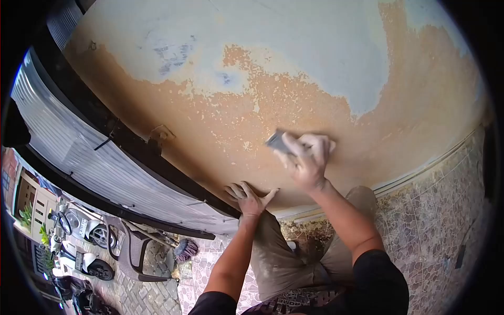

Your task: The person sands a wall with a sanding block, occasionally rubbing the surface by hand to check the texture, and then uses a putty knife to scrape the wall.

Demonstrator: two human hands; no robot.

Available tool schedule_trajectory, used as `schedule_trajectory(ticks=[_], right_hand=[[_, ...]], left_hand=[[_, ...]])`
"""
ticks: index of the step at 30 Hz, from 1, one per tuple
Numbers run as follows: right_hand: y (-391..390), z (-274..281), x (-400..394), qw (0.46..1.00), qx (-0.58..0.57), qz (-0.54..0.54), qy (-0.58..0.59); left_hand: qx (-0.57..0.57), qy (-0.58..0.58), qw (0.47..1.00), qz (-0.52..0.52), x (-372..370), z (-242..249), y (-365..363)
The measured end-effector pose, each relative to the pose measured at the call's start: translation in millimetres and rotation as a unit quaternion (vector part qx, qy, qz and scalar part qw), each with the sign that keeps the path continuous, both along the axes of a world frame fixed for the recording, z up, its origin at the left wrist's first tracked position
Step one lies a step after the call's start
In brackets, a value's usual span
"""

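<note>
My right hand (pixel 307 157) is closed around a dark grey, flat, rectangular piece (pixel 278 140). Its kind is hard to make out through the motion blur. The piece is against the wall (pixel 315 63), where pale blue-white paint gives way to a bare tan surface with speckled paint remnants. Lower and to the left, my left hand (pixel 250 200) lies against the tan part with fingers spread, holding nothing. It is near the dark frame edge at the wall's left side. Pale dust coats the fingers of both hands.
A dark frame (pixel 131 144) with corrugated sheeting (pixel 89 142) runs along the left. Beyond stand a brown chair (pixel 134 249), a mop head (pixel 186 250) and parked motorcycles (pixel 79 260). My knees are close to the wall's base, above stone-patterned tiles (pixel 420 231).
</note>
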State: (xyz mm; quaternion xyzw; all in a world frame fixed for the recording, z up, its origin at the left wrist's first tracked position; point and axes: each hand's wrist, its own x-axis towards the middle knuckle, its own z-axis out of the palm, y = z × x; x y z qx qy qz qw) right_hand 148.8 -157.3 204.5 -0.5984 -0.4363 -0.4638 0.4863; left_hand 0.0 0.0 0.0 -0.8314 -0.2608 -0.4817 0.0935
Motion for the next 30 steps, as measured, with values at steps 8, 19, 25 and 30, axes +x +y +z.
schedule_trajectory(ticks=[8,19,25,30], right_hand=[[18.3,-32.6,-13.8,0.992,-0.075,0.015,-0.096],[21.4,14.0,2.8,0.986,0.152,0.026,0.066],[-10.1,-5.2,-5.5,0.991,-0.119,-0.01,-0.068],[10.5,24.9,20.3,0.968,0.213,-0.014,0.133]], left_hand=[[-0.007,0.01,0.999,-0.031,-9.7,-1.3,-2.7],[-0.013,0.011,0.999,-0.036,-8.0,1.9,-2.9],[-0.002,0.015,1.0,-0.018,-4.8,-3.3,-0.2],[-0.03,0.018,0.999,-0.03,-7.6,-2.4,-5.7]])
